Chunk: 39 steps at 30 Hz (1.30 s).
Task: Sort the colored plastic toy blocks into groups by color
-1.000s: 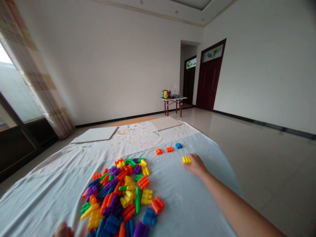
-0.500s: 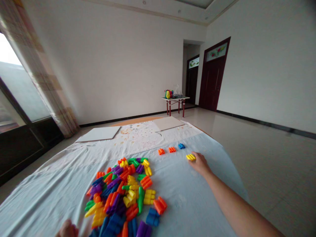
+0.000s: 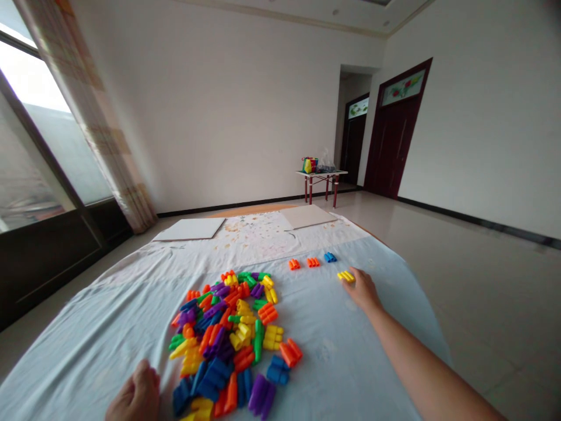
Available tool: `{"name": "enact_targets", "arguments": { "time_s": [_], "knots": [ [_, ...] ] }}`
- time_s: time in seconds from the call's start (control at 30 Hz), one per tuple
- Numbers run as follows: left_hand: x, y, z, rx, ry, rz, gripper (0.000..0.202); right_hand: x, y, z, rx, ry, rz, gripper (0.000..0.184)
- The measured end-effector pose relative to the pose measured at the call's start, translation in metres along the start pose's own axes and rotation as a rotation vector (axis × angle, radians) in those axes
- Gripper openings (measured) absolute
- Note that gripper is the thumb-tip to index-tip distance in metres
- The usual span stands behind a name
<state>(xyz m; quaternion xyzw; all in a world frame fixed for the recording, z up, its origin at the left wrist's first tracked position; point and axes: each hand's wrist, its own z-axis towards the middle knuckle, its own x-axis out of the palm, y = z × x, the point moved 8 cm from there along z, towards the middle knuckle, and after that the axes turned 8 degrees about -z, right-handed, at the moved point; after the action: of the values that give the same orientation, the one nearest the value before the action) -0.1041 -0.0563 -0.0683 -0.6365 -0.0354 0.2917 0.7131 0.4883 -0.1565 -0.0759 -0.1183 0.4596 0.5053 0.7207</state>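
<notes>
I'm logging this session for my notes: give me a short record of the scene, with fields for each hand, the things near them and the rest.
Left hand: resting on the pale blue sheet, beside the heap, nothing visibly held.
Right hand: fingers touching a yellow plastic block.
Things: heap of multicoloured plastic blocks; two orange blocks and a blue block in a row.
Rest: two white boards; red-legged table; dark red door.
</notes>
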Motion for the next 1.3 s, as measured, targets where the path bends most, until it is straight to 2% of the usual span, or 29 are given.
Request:
{"name": "enact_targets", "arguments": {
  "time_s": [0.07,0.13,0.23,0.33,0.53,0.63,0.77,0.87,0.93,1.07,1.13,1.3],
  "knots": [
    [0.002,-0.004,-0.006,-0.079,0.026,-0.037,0.046,-0.012,0.004,0.001,-0.035,-0.097,0.048,0.038],
    [0.003,-0.009,-0.01,-0.091,0.021,-0.088,0.044,-0.026,0.015,0.001,-0.113,-0.182,0.131,0.034],
    [0.003,-0.017,-0.013,-0.035,0.017,-0.112,0.043,-0.041,0.053,-0.002,-0.266,-0.191,0.296,0.029],
    [0.003,-0.02,-0.015,-0.005,0.014,-0.103,0.043,-0.055,0.11,-0.016,-0.37,-0.094,0.451,0.026],
    [0.004,-0.021,-0.017,-0.002,0.02,-0.126,0.042,-0.069,0.242,-0.074,-0.648,0.277,0.646,0.02],
    [0.005,-0.021,-0.018,-0.007,0.02,-0.163,0.042,-0.074,0.287,-0.1,-0.727,0.361,0.671,0.02],
    [0.005,-0.02,-0.02,-0.008,0.018,-0.197,0.042,-0.083,0.332,-0.131,-0.852,0.434,0.668,0.027],
    [0.004,-0.021,-0.021,-0.006,0.007,-0.2,0.043,-0.085,0.351,-0.15,-0.948,0.492,0.613,0.042],
    [0.003,-0.022,-0.022,-0.005,0.005,-0.202,0.042,-0.083,0.352,-0.156,-0.973,0.516,0.555,0.048],
    [0.001,-0.023,-0.024,-0.038,0.036,-0.208,0.042,-0.074,0.338,-0.154,-0.937,0.511,0.47,0.042],
    [0.001,-0.019,-0.023,-0.081,0.068,-0.189,0.043,-0.068,0.331,-0.152,-0.917,0.506,0.445,0.043],
    [-0.001,-0.005,-0.014,-0.145,0.064,-0.132,0.043,-0.061,0.325,-0.149,-0.891,0.491,0.424,0.044]
  ]
}}
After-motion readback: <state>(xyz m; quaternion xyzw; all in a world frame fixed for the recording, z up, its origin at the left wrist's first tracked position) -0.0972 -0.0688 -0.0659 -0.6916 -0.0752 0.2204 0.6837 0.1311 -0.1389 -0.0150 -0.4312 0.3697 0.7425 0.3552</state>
